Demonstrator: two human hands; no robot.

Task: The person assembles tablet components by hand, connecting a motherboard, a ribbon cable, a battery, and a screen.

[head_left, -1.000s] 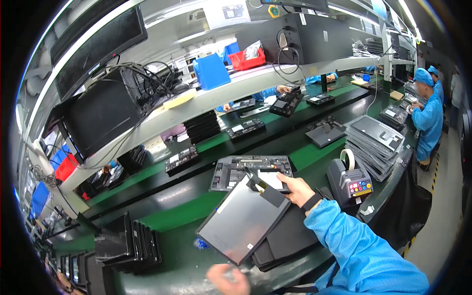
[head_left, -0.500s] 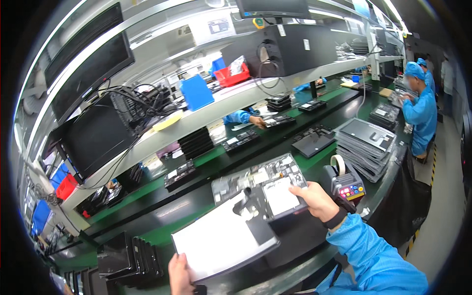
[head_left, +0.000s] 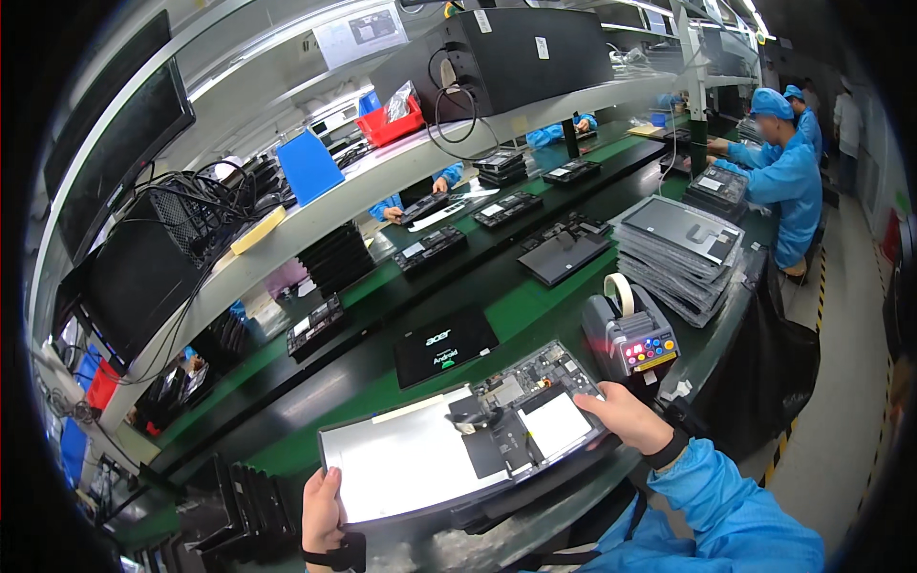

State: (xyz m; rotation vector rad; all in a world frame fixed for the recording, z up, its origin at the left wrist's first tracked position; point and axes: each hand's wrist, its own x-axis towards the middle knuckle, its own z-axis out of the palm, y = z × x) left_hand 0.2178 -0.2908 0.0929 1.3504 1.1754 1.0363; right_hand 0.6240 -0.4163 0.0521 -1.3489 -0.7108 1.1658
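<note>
Between my hands is an opened tablet, its white, brightly lit screen panel (head_left: 401,460) on the left and its dark chassis with a circuit board (head_left: 530,374) and a white-labelled battery (head_left: 554,426) on the right. Dark flaps and cables lie where the two halves meet. My left hand (head_left: 323,504) grips the panel's lower left edge, thumb on top. At the chassis's right end, my right hand (head_left: 626,417) pinches the edge, its fingers mostly hidden underneath. Just beyond, a tablet with a lit black startup screen (head_left: 446,346) lies on the green bench.
A tape dispenser (head_left: 630,334) with coloured buttons stands right of the tablet, before stacked panels in clear sleeves (head_left: 673,258). Opened devices (head_left: 430,248) line the bench under a shelf (head_left: 315,224). Dark panels (head_left: 234,501) stand at lower left. A co-worker (head_left: 783,172) works at far right.
The opened tablet has come lower and nearer me, its chassis now swung down beside the panel. The tablet with the startup screen has come into sight behind it. My view has shifted right.
</note>
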